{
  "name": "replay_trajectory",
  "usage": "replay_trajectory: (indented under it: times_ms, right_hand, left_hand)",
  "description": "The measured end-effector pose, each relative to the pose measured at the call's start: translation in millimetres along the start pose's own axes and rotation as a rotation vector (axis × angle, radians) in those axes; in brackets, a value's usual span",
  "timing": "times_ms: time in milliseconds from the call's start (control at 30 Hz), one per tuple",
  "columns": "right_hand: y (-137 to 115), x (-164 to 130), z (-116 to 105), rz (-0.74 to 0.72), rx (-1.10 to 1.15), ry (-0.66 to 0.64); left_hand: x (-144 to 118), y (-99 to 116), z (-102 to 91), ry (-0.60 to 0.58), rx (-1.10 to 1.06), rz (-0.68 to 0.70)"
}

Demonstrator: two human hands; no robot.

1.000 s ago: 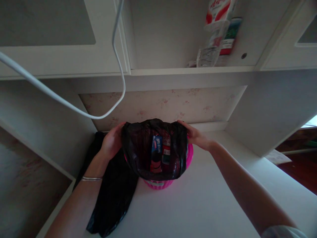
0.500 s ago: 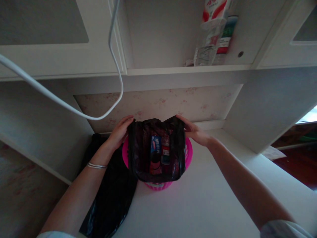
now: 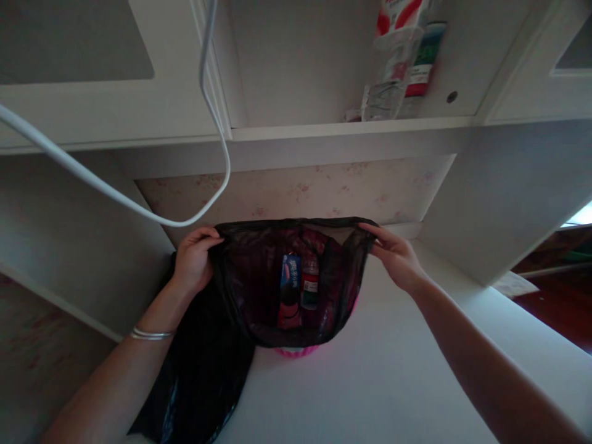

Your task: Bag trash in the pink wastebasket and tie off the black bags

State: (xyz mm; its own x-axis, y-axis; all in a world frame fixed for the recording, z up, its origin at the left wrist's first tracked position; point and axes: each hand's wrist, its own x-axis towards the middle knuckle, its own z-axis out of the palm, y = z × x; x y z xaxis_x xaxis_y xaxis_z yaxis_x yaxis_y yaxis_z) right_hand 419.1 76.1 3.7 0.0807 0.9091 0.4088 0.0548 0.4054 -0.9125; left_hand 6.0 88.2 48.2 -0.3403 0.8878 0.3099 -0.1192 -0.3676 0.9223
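A thin black garbage bag [image 3: 259, 320] lines a pink basket [image 3: 298, 353], of which only slivers of the rim show. My left hand [image 3: 194, 256] pinches the bag's mouth at its left corner. At the opposite corner my right hand [image 3: 395, 253] grips the edge between thumb and fingers. Between them the mouth is stretched wide. Down inside lie a blue and red snack box [image 3: 290, 287] and a small clear bottle with a red and green label [image 3: 309, 287].
More black plastic [image 3: 198, 370] lies left of the basket on the white surface [image 3: 393, 370]. A white cable [image 3: 185, 221] loops in front at upper left. Overhead, a shelf [image 3: 351, 128] holds a plastic bottle [image 3: 388, 80] and a red-green container [image 3: 423, 65].
Both hands have moved apart, pulling the bag's mouth much wider. The bag now covers most of the pink rim that showed before.
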Motion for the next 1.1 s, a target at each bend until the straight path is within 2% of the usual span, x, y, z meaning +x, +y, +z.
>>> replay_trajectory:
  times_ms: [100,167,233,300,367,467,567,733,867,967,1100]
  right_hand:
    - [2,-19,-32,0.095,-0.023,0.093]
    - [-2,-33,-49,0.129,-0.05,0.021]
    - [-10,-44,-57,0.09,-0.122,-0.151]
    - [-18,-52,-56,-0.035,-0.293,-0.339]
    - [-22,-55,-47,-0.189,-0.506,-0.439]
    - [-18,-48,-34,-0.348,-0.611,-0.414]
    - [-13,-38,-31,-0.372,-0.531,-0.294]
    - [-29,-29,-38,-0.215,-0.4,-0.222]
    - [-53,-26,-41,-0.269,-0.351,-0.199]
    - [-63,-28,-46,-0.303,-0.34,-0.289]
    - [-57,-46,-54,-0.262,-0.49,-0.494]
  left_hand:
    - [-7,6,-30.8,0.012,0.058,-0.045]
    - [-11,10,-49.9,-0.039,0.113,-0.087]
    - [-13,14,-67.3,-0.169,0.208,-0.079]
    - [-12,16,-81.9,-0.334,0.404,0.022]
    - [-9,16,-91.8,-0.47,0.649,0.183]
    - [-7,10,-97.5,-0.606,0.905,0.385]
    - [-9,6,-98.9,-0.666,1.015,0.439]
    - [-4,23,-105.4,-0.643,0.915,0.236]
    - [0,45,-107.2,-0.648,0.763,0.185]
    - [-6,52,-106.2,-0.802,0.693,0.123]
    - [-27,48,-107.6,-1.084,0.611,0.039]
